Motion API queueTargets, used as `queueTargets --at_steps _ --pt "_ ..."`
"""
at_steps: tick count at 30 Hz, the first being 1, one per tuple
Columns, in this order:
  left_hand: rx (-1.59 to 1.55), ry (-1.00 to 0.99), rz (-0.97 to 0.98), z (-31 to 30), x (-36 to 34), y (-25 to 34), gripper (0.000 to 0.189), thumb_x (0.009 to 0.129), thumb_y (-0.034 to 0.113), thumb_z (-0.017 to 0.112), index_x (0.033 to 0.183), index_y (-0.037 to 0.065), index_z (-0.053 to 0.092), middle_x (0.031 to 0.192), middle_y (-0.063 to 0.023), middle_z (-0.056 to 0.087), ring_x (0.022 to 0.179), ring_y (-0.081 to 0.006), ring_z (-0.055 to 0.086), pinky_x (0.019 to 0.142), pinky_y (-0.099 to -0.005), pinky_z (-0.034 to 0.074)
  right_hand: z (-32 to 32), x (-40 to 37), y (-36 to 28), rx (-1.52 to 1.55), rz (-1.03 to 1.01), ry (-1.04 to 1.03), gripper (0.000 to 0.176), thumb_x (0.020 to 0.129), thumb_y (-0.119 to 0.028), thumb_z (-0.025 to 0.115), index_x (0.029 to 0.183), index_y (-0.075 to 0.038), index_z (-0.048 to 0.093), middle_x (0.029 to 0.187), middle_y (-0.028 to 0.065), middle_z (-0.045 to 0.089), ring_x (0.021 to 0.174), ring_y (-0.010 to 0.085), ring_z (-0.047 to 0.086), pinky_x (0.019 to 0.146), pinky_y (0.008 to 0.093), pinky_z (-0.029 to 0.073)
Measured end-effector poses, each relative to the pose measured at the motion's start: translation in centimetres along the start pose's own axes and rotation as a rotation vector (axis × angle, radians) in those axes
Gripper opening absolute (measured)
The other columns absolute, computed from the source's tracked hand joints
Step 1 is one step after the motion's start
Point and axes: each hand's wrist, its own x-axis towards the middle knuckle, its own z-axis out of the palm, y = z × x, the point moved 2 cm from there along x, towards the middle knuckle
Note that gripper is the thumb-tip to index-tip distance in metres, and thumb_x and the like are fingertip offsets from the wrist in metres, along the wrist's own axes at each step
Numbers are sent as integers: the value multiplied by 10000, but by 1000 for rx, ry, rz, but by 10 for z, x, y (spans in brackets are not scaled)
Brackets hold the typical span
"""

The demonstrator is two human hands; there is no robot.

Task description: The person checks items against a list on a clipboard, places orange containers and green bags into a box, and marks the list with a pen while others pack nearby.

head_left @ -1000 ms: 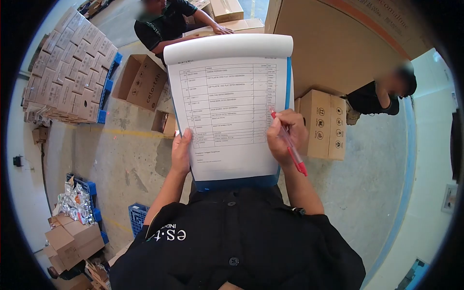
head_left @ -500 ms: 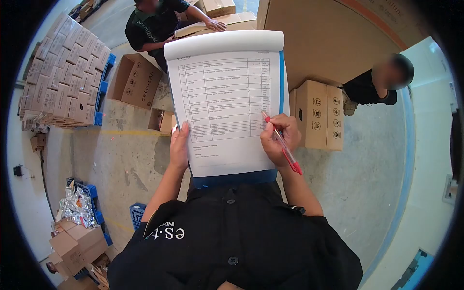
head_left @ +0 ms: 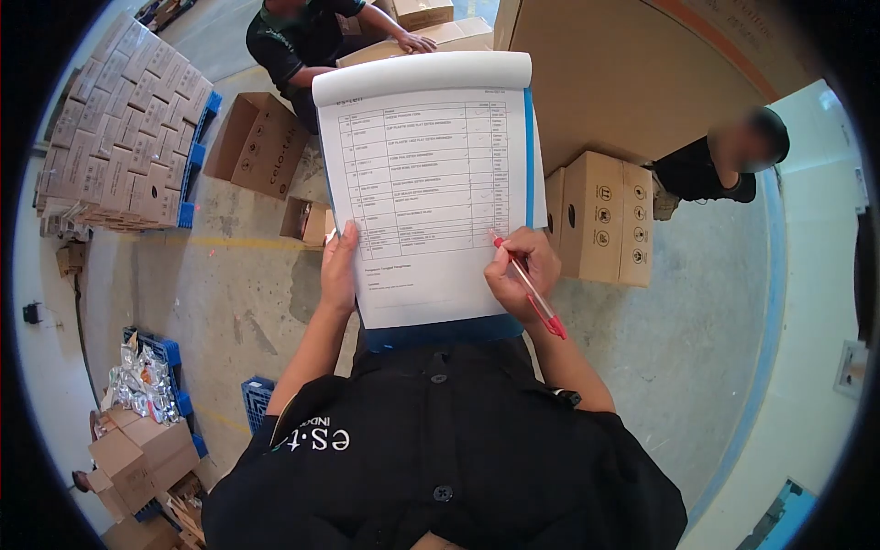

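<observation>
Gripping blue clipboard (head_left: pixel 440 335) at its left edge with left hand (head_left: pixel 339 266), thumb on checklist sheet (head_left: pixel 422 183). Pinching red pen (head_left: pixel 537 301) in closed right hand (head_left: pixel 509 284), tip by sheet's right edge, low rows. Risk: could tilt under pen pressure when held one-sided, leaving a stray mark.

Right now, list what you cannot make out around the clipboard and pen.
Head view only.
Sheet print: too small to read.
Clipboard: mostly covered by the sheet; only blue edges show.
Left hand fingers: hidden beneath the clipboard.
Red pen in right hand: tip contact with paper too small to tell.
</observation>
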Motion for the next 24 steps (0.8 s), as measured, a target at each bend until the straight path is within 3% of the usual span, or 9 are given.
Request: queueTargets --at_steps 6,9,11,12,15,17,21,23,24 --pt "-27 12 14 3 -1 -2 443 896 320 407 1136 -51 443 1071 -153 547 934 -191 560 816 -278 441 1 -6 4 59 -32 -40 205 613 48 556 762 -30 438 593 68 474 475 135 460 462 231 404" --pt "-27 28 12 6 -2 2 388 905 294 412 1101 -35 478 1032 -113 569 904 -144 557 789 -255 438 0 -3 4 89 3 -45 194 672 48 575 818 -24 469 653 79 516 523 133 499 500 219 415" --pt "-15 40 -6 4 -2 3 395 906 296 410 1107 -38 471 1047 -115 561 916 -144 551 797 -252 432 2 5 9 133 139 88 166 802 -32 537 954 -12 474 833 119 585 644 137 557 586 208 438" --pt "-14 42 -7 4 -3 3 395 906 296 410 1107 -38 471 1047 -115 561 916 -144 551 797 -252 432 0 11 7 134 141 87 166 802 -32 537 954 -12 474 833 119 585 644 137 557 586 208 438" --pt "1 31 -15 4 -4 5 402 906 302 410 1113 -38 464 1053 -114 556 920 -147 546 807 -253 425 -12 42 -3 327 310 101 208 898 -116 420 1073 -4 430 1040 156 565 776 155 577 681 228 454" --pt "12 10 -16 6 -4 5 410 904 310 414 1115 -38 461 1054 -112 554 925 -149 544 813 -255 421 -19 58 4 292 267 118 236 921 -163 353 1080 2 409 1164 208 492 947 200 557 748 277 458" --pt "18 8 -14 7 -4 6 421 901 319 420 1119 -39 456 1060 -112 550 936 -149 540 818 -256 418 -23 94 0 56 125 142 227 913 -144 369 1079 7 407 1139 200 515 1056 215 512 863 308 416" --pt "11 6 -13 5 -3 3 428 899 326 423 1123 -38 455 1068 -111 547 943 -147 537 822 -254 416 -21 103 2 -72 -81 41 221 899 -121 397 1073 15 403 1157 206 505 1110 230 478 989 354 293" --pt "11 9 -12 6 -3 4 428 899 326 423 1123 -38 455 1068 -111 547 943 -147 537 822 -254 416 -19 105 1 -70 -81 39 221 899 -121 397 1073 15 403 1157 206 505 1110 230 478 989 354 293"
